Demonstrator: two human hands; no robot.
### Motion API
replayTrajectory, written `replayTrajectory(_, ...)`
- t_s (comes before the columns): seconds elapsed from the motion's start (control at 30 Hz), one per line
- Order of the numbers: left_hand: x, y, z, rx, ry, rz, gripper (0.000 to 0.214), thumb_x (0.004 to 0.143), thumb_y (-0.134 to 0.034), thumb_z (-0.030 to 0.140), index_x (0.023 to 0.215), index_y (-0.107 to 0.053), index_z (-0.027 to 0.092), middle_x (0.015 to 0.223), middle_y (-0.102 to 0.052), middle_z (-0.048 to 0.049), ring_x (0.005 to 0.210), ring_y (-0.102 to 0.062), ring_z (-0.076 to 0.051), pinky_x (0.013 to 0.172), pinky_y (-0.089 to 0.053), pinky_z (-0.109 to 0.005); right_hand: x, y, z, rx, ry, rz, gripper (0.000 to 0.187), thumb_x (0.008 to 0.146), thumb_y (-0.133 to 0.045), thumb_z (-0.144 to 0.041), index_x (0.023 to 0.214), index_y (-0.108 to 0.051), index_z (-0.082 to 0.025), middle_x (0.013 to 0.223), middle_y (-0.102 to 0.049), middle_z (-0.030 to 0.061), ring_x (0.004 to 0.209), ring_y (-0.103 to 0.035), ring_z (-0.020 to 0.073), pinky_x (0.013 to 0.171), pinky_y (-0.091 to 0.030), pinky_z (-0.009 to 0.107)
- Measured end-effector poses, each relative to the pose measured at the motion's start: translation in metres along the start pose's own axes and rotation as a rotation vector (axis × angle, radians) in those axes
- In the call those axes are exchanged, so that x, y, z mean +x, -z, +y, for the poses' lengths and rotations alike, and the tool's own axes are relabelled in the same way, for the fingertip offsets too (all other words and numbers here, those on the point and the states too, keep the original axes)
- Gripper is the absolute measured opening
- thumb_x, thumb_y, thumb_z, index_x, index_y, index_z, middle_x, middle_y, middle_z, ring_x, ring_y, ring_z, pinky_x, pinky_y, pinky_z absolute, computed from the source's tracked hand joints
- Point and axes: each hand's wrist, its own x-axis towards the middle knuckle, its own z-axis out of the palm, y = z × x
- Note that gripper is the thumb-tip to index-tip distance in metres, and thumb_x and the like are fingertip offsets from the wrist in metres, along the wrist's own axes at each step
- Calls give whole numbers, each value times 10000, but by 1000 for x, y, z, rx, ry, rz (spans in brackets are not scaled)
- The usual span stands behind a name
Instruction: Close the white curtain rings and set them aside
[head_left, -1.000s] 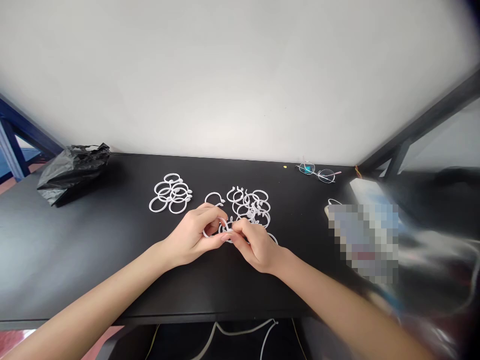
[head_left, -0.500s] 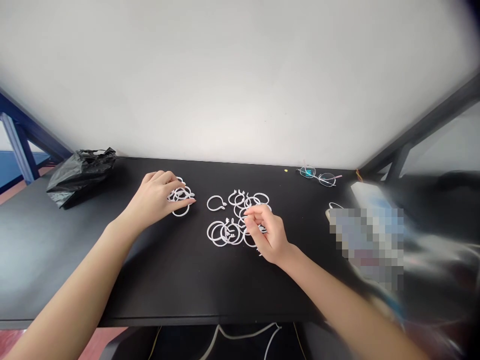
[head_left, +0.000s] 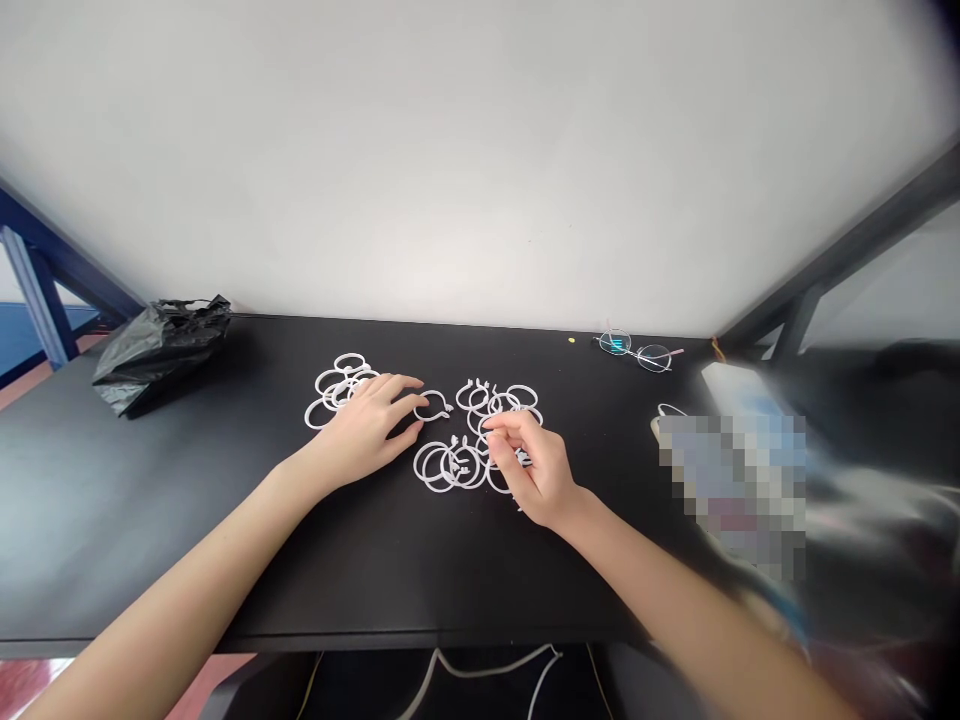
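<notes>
My left hand (head_left: 375, 425) reaches over the table with its fingers spread. Its fingertips are at the left side of a single white plastic ring (head_left: 448, 409), which has a small clasp; whether they touch it I cannot tell. Behind that hand lies a loose group of similar rings (head_left: 321, 380), partly covered by it. My right hand (head_left: 536, 470) hovers at a larger pile of white rings (head_left: 437, 489), its fingers half curled and the thumb slightly apart from the index finger. Nothing shows between them. It hides part of the pile.
A crumpled black plastic bag (head_left: 161, 350) sits at the left of the black table (head_left: 390, 570). Eyeglasses (head_left: 635, 353) lie near the wall at the back right. A blurred, pixelated item (head_left: 739, 490) is on the right.
My left hand has let go of a ring at the left group and moved right to the single ring. The left group is now more spread out. My right hand has stayed in place.
</notes>
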Motion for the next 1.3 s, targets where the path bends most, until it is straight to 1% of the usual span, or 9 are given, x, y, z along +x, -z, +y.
replayTrajectory(0.27,0,-13,-2,-175,53,-38,268,985,-403,358,921,-610,199,1325,-557,-121,1170,-562,-278,971,-481,-457,0,-2,0,-23,-16,-5,94,970,-458,-242,1019,-530,-208,635,-480,-47,502,-463,86,492,-418,218)
replayTrajectory(0.53,3,6,33,-534,65,38,180,970,-470,326,939,-586,193,1346,-568,-136,1209,-579,-261,990,-489,-442,8,-2,-9,-73,-119,78,180,921,-557,-267,1088,-555,-198,662,-541,-43,464,-446,80,492,-419,232)
replayTrajectory(0.6,3,13,44,-643,58,18,162,961,-494,315,927,-594,192,1335,-579,-134,1210,-579,-260,998,-487,-440,9,0,-11,-80,-152,63,96,921,-563,-285,951,-574,-194,623,-502,-50,455,-414,78,485,-393,235)
replayTrajectory(0.7,1,16,54,-813,100,-1,127,947,-532,297,909,-596,194,1323,-589,-122,1202,-584,-247,1008,-483,-413,9,1,-13,-89,-167,35,252,951,-508,-280,716,-463,-201,572,-413,-56,462,-370,76,462,-329,231)
replayTrajectory(0.9,1,7,63,-1194,245,107,159,932,-575,299,1060,-542,211,1156,-633,-87,1095,-620,-204,959,-515,-372,2,-3,-11,-60,-81,-22,255,979,-423,-207,729,-374,-212,567,-345,-69,461,-331,73,460,-294,224)
replayTrajectory(0.97,3,4,68,-1210,286,125,195,944,-548,329,1089,-553,199,1048,-642,-72,961,-638,-179,858,-544,-334,-1,-7,-11,-25,-75,-39,234,975,-428,-191,747,-379,-212,572,-352,-71,458,-334,69,455,-293,216)
replayTrajectory(1.07,5,2,76,-1154,307,158,193,935,-560,350,979,-626,174,942,-644,-64,846,-615,-164,747,-537,-291,-2,-11,-11,10,-90,-37,219,968,-451,-193,758,-388,-213,574,-363,-74,453,-343,66,448,-292,209)
replayTrajectory(1.2,6,2,80,-1174,274,243,164,929,-577,315,896,-643,169,986,-647,-78,915,-610,-179,781,-526,-293,2,-9,-11,68,-168,49,165,950,-513,-246,819,-417,-216,588,-412,-75,452,-385,70,437,-308,203)
replayTrajectory(1.3,4,0,80,-1251,248,222,130,931,-579,298,943,-612,173,973,-646,-70,895,-610,-174,783,-524,-305,4,-6,-11,67,-192,-26,160,962,-493,-264,817,-460,-203,594,-442,-62,460,-404,72,446,-318,207)
